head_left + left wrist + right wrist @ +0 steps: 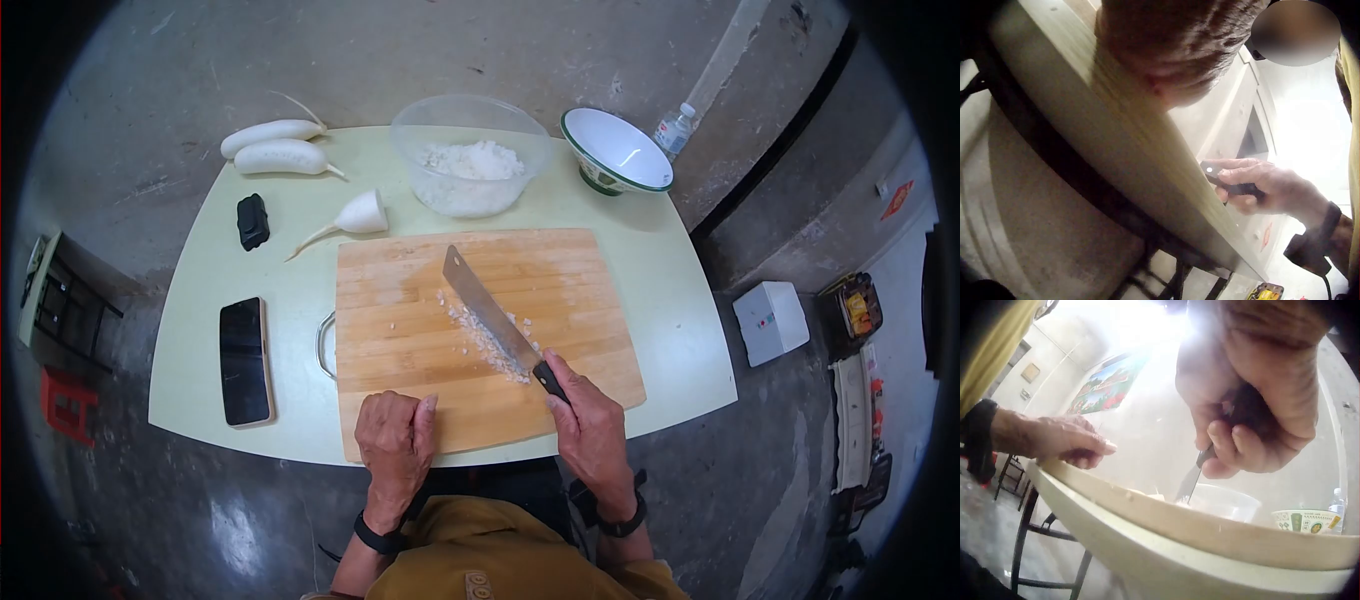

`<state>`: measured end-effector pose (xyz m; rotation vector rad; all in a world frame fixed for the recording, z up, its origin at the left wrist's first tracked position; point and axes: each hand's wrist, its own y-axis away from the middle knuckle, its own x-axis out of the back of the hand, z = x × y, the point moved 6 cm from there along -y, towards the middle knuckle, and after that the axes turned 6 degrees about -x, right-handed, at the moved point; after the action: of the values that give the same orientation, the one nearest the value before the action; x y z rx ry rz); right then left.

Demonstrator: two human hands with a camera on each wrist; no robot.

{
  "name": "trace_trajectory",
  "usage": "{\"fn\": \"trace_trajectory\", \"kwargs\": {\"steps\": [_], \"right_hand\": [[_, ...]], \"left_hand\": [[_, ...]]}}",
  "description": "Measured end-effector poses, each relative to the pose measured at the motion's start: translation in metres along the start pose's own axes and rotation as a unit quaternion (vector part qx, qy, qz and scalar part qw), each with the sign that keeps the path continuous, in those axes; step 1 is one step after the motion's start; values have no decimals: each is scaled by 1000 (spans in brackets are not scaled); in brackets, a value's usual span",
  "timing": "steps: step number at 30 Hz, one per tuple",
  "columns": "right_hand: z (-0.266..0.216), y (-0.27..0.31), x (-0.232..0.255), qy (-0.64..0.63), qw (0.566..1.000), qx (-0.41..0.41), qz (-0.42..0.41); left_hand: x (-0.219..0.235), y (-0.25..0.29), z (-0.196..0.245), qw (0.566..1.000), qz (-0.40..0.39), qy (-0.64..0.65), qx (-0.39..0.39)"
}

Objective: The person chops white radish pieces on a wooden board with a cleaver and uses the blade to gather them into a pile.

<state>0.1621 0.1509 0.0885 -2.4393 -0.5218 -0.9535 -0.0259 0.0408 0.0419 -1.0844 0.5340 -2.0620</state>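
Note:
My right hand (pixel 592 420) grips the black handle (pixel 550 381) of a kitchen knife (pixel 490 310); its broad blade slants up and left over the wooden cutting board (pixel 400 270). In the right wrist view the fingers (pixel 1235 444) wrap the handle and the blade points down. Finely chopped white bits (pixel 480 340) lie in a strip along the blade, a few scattered wider. At the board's front left edge rests my left hand (pixel 393 430), fingers curled under and thumb alongside, holding nothing. The right wrist view also has this left hand (pixel 1079 444) at the board's rim.
Behind the board stand a clear plastic bowl (pixel 405 165) of chopped white pieces and a green-rimmed bowl (pixel 615 150). A cut radish (pixel 362 213) and two whole white radishes (pixel 280 157) lie at the back left, with a small black object (pixel 253 222) and a phone (pixel 245 362) nearer.

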Motion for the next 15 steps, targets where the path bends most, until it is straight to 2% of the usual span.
{"fn": "trace_trajectory", "kwargs": {"steps": [6,9,11,15], "right_hand": [[-4,2,5,-29,999,24,30],[-1,-1,0,8,1000,-5,-4],[-3,1,5,-17,998,38,57],[2,1,4,2,1000,-13,8]], "left_hand": [[0,0,1,1000,5,-4,-3],[1,-1,1,1000,3,-4,-5],[1,0,0,1000,7,0,-8],[1,-1,2,1000,3,4,-1]]}}
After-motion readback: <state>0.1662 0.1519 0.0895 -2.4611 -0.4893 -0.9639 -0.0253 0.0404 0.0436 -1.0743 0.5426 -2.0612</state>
